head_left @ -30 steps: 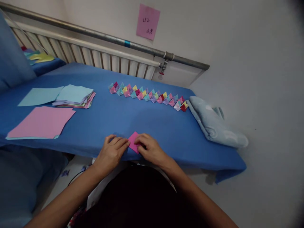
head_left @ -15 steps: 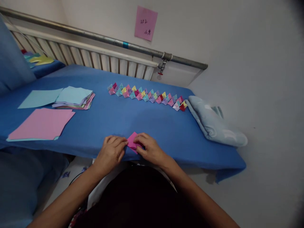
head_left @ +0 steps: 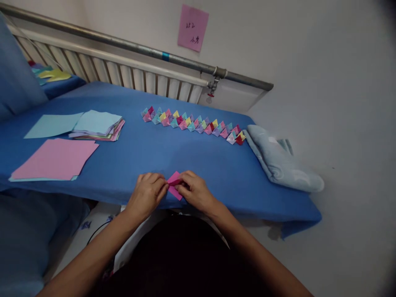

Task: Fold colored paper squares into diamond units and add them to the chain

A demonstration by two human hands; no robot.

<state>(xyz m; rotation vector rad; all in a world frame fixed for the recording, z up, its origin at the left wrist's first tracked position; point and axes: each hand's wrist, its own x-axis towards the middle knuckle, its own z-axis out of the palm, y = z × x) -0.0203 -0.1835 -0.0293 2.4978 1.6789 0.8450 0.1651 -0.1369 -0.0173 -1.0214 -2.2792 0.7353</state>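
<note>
Blue cloth-covered table (head_left: 136, 161) set along a white ribbed radiator (head_left: 130, 76), with a grey metal pipe (head_left: 123, 44) running above it. Small magenta folded-paper piece (head_left: 175, 192) lies right between the two bare hands, at the near edge of the table. Left hand (head_left: 147, 192) has thumb and fingertips closed on its left corner; right hand (head_left: 196, 190) is pinching its right side and hides that end (so the full outline can't be told). Key relation: paper sits directly right of the left fingertips and directly left of the right ones, both touching, neither hand nearer; the right just covers more of it. Visible part is roughly a diamond, no clear long axis, one point away from the body and one toward it, with a darker raised flap running left to right from grip to grip. Beyond the grip, well apart, a row of multicoloured folded-paper units (head_left: 192, 126) slants across. Left of the grip, well apart: a flat pile of pink paper sheets (head_left: 55, 160), and farther back a mixed paper stack topped with pale blue (head_left: 98, 122). Right of the grip and farther back, a folded grey-blue fleece blanket (head_left: 275, 161). Nothing visible stands between either hand and the paper.
</note>
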